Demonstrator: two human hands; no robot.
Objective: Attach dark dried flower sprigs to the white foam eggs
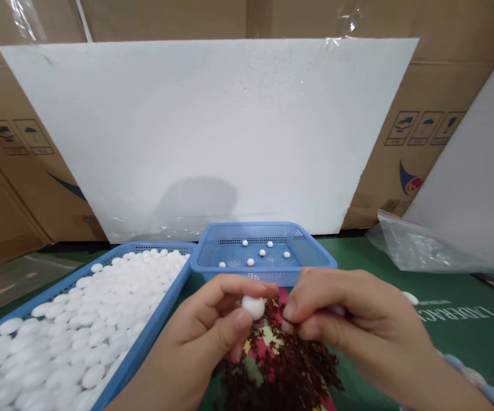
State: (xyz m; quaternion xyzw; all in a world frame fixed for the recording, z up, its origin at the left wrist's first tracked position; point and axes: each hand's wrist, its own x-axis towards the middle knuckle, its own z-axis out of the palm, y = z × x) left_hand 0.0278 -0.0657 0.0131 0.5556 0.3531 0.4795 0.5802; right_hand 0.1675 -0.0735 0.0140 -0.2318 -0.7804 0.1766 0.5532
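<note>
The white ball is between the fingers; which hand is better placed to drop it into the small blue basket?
Probably the left hand: its fingers already hold the white ball, just in front of the small blue basket. The right hand seems occupied with another white piece.

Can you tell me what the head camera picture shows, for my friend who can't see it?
Two bare hands meet over a pile of dark reddish bits: the left hand pinches a white ball, the right hand is curled beside it. A blue tray of white pieces lies left, a small blue basket behind.
</note>
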